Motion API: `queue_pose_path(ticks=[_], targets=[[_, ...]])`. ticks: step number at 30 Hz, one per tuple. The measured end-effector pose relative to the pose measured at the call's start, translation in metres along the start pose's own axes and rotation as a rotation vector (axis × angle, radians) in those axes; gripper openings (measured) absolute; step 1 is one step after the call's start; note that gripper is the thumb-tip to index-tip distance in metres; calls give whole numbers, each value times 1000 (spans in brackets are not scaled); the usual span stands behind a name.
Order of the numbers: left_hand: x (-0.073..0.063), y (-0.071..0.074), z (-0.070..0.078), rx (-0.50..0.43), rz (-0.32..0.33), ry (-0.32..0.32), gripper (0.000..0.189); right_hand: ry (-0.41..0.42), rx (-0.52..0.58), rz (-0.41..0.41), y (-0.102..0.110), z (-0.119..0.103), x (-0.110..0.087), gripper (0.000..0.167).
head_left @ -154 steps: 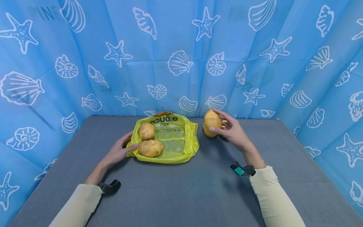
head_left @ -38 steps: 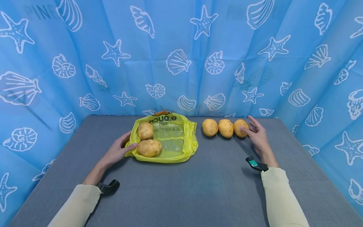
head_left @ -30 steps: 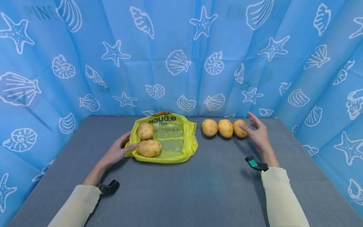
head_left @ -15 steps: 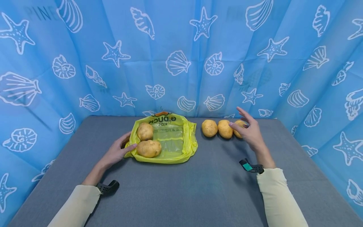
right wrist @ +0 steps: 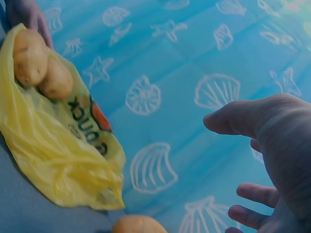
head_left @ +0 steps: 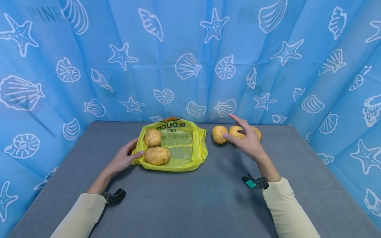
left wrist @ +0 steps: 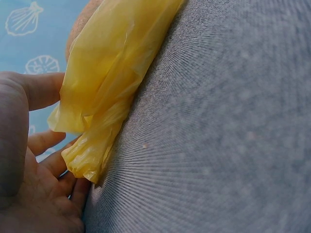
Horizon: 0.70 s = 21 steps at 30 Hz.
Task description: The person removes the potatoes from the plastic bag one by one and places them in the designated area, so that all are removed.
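A yellow plastic bag with its mouth spread lies on the table, two potatoes, a rounder one and a longer one, at its left end. My left hand holds that end, thumb on the rim; in the left wrist view the bunched plastic sits between thumb and fingers. Right of the bag, three potatoes stand in a row: left, middle, right. My right hand hovers over the row with spread fingers, partly hiding the middle and right potatoes. Its thumb tip appears beside the left potato; contact is unclear.
Grey cloth covers the table. A blue curtain with white shells and starfish hangs along the back and both sides. Each wrist wears a black band, the left one and the right one.
Earlier my right hand set potatoes down into a row of three. It has since let go of the rightmost potato and moved left above the row. The left hand and bag stay put.
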<state>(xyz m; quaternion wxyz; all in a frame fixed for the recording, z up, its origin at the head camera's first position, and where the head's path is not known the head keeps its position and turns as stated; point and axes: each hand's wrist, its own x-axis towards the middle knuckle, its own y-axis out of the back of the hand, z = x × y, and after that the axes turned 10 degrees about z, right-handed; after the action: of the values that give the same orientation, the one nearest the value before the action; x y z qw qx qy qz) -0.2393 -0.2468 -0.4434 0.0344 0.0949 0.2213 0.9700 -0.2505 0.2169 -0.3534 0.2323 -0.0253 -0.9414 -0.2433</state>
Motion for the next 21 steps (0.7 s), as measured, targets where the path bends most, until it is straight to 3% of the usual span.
queue_pose_path(ticks=[5,11,21], targets=[[1,-1,-1,0,-3,-13,70,40,1,-37,-10,-11,-5,70],[2,-2,-2,-3,-2,-16,70,70,81,-111,-26,-23,-9,70],[1,-2,-3,10,6,-13,70,113,154,-246,-68,-41,-10,71]])
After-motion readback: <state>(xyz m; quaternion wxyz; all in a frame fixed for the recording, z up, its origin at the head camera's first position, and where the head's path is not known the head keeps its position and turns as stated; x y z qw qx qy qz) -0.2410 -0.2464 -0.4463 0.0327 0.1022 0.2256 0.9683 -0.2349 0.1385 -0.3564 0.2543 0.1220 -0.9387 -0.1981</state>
